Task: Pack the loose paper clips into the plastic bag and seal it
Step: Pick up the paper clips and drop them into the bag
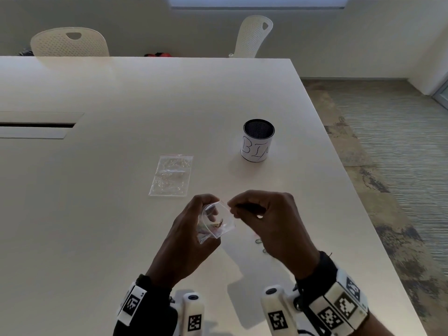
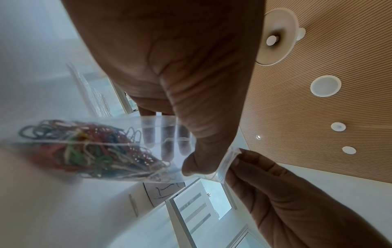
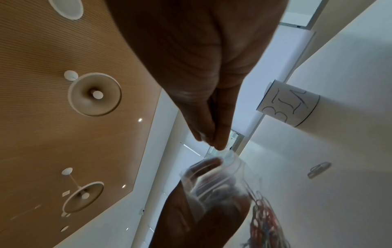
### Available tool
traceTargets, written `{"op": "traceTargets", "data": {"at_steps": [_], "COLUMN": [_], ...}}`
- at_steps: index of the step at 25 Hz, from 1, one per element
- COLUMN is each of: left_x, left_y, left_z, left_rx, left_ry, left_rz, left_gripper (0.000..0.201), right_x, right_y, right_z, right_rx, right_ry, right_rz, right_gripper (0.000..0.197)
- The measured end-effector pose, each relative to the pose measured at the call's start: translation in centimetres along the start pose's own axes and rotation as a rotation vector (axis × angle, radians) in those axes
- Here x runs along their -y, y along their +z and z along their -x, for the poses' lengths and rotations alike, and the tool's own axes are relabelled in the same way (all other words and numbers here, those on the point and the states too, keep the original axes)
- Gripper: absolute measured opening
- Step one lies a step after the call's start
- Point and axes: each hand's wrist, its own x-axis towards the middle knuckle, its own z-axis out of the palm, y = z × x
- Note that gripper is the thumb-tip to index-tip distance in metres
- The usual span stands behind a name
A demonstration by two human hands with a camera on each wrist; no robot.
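- The left hand [image 1: 191, 235], low in the middle of the head view, held the small plastic bag [image 1: 216, 220] above the counter [image 1: 121, 98], thumb on the near wall and fingers curled behind it.
- The right hand [image 1: 269, 214], just right of it, pinched the bag's upper right corner between thumb and fingertip, so the mouth stood open.
- A tangle of coloured paper clips [image 2: 89, 147] sat in the bag's closed end, at the left of the left wrist view.
- A few loose clips [image 1: 259, 241] lay on the counter under the right hand; the bag was not yet sealed.
- Likely risks: the bag looked tilted, so a slack pinch could spill clips out of the mouth; sealing now would leave the loose clips outside.
- A second clear bag [image 1: 171, 175] lay flat beyond the hands, and a labelled mesh cup [image 1: 258, 140] stood to the upper right.
- The left wrist view showed the clips' colours and the right hand's pinch on the strip; the head view showed only a dark smudge in the bag.
- The right wrist view showed one stray clip [image 3: 319, 169] at its right edge; the left wrist view showed none.
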Motion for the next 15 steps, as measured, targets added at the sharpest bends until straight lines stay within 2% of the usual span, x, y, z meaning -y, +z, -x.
{"op": "traceTargets", "data": {"at_steps": [3,6,10,15], "left_x": [0.0,-0.1,0.0,0.1], "left_y": [-0.1,0.0,0.2,-0.2], "left_z": [0.0,0.0,0.0,0.2], "left_rx": [-0.008,-0.004,0.006,-0.008], "left_ry": [0.005,0.011,0.006,0.003], "left_rz": [0.010,0.012,0.021,0.022], "left_gripper": [0.065,0.066,0.064,0.064], "right_x": [-2.2,-4.6,-5.7,-6.3], "right_y": [-0.9,0.3,2.8,3.3], "right_z": [-1.7,-3.9,-6.1,-7.4], "right_rx": [0.022,0.174,0.296,0.385], "right_ry": [0.087,0.129,0.127,0.201], "right_rz": [0.177,0.398,0.590,0.651], "right_gripper": [0.009,0.004,0.011,0.011]}}
